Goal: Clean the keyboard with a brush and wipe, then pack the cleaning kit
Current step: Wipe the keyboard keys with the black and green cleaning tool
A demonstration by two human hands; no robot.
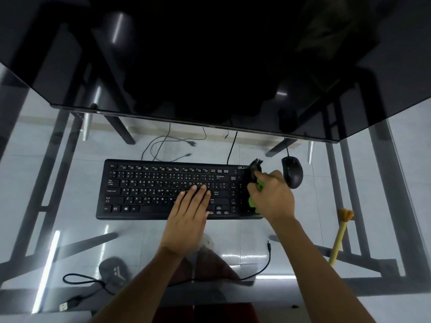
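Note:
A black keyboard (149, 190) lies on the glass desk (70, 241). My left hand (190, 207) rests flat on its keys right of the middle, fingers straight. My right hand (271, 197) grips a green-handled brush (255, 176) over the keyboard's right end, its dark bristles reaching the top right corner. My right hand hides most of the handle and the number pad. A yellow brush (341, 234) lies on the glass at the right.
A black mouse (292, 171) sits just right of the keyboard, close to my right hand. A dark monitor (210, 66) overhangs the back. A black cable (258, 269) runs along the front edge, and a dark pouch (114, 270) lies front left.

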